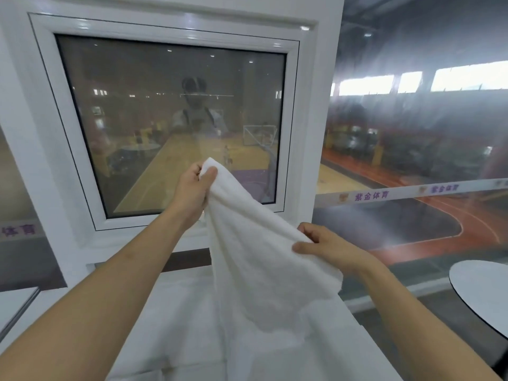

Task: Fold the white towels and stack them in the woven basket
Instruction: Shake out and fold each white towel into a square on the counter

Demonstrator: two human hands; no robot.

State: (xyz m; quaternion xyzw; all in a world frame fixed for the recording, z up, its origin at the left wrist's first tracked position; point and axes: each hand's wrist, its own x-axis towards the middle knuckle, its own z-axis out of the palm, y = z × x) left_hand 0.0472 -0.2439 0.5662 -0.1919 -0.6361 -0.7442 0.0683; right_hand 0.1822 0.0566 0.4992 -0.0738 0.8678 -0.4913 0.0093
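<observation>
While both hands are raised in front of a window [170,122], one white towel [255,259] hangs between them. The left hand [192,191] pinches the top corner of the towel between thumb and curled fingers, high up. The right hand [327,248] is lower and to the right, and it grips the towel's edge with thumb on top and fingers curled under. The towel's lower part falls down to one white surface [176,325] below. One round table [483,292] stands at the right edge
</observation>
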